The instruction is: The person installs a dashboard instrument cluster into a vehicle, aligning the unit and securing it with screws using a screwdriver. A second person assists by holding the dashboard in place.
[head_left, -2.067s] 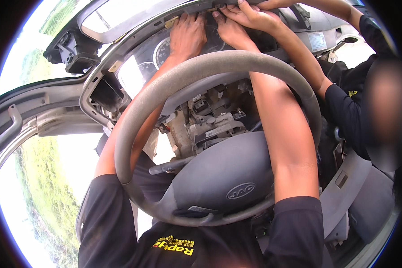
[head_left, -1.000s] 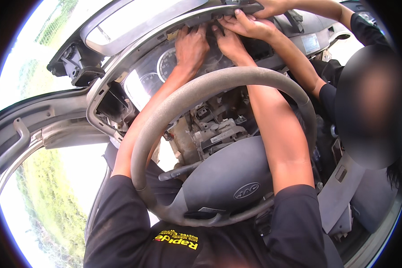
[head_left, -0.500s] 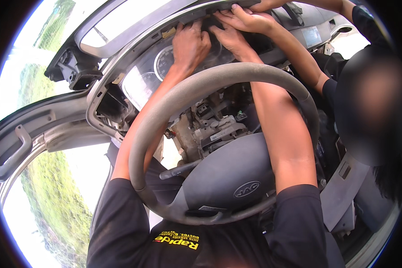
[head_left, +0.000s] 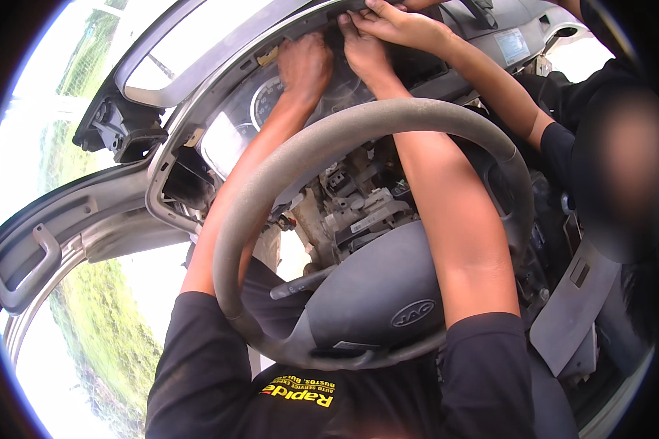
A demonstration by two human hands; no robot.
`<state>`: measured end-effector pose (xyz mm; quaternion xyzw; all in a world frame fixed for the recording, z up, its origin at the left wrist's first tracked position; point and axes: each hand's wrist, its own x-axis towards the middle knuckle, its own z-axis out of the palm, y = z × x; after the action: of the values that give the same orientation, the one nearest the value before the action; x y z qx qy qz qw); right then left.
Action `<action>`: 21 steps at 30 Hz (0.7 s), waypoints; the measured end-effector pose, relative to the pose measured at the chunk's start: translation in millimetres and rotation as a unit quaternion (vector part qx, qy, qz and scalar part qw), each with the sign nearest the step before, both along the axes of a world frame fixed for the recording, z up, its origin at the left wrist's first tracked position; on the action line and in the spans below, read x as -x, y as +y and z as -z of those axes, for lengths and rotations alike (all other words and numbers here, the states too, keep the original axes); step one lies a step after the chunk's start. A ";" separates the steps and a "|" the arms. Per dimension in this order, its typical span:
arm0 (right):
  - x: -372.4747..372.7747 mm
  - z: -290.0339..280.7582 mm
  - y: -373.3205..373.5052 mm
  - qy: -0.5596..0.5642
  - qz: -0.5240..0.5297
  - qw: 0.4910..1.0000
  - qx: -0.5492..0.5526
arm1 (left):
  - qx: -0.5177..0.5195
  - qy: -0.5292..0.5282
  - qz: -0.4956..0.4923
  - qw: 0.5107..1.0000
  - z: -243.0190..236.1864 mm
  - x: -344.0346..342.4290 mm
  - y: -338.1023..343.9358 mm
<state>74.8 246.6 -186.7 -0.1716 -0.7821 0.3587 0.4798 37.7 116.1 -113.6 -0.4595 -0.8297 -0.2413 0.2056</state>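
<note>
Both my arms reach past the steering wheel (head_left: 373, 110) to the dashboard trim (head_left: 285, 45) above the instrument cluster (head_left: 267, 102). My left hand (head_left: 305, 64) is closed, its fingers curled at the lower edge of that trim. Just right of it, my right hand (head_left: 366, 53) grips the same edge with its thumb raised; some fingertips are hidden under the rim. A co-worker's hand (head_left: 403, 25) touches the trim right beside my right hand, and another co-worker's hand (head_left: 421, 4) shows in part at the top edge.
Below the wheel rim, the steering column parts (head_left: 366, 216) and wiring lie exposed. A stalk lever (head_left: 300, 284) sticks out left of the wheel hub. The door with its grab handle (head_left: 33, 271) stands at the left. The co-worker (head_left: 622, 168) leans in at the right, near a loose grey panel (head_left: 575, 307).
My right hand has moved up to the trim edge, and my left hand has curled more tightly. The co-worker's head has shifted right. The whole view has shifted slightly.
</note>
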 end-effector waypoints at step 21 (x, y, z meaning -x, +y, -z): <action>11.8 -14.4 5.2 -0.016 -0.009 1.000 0.005 | 0.068 0.040 0.022 0.997 -4.6 13.7 0.0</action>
<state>63.0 251.7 -172.4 -0.1729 -0.7895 0.3637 0.4631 24.0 116.0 -109.0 -0.4999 -0.8251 -0.1703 0.2011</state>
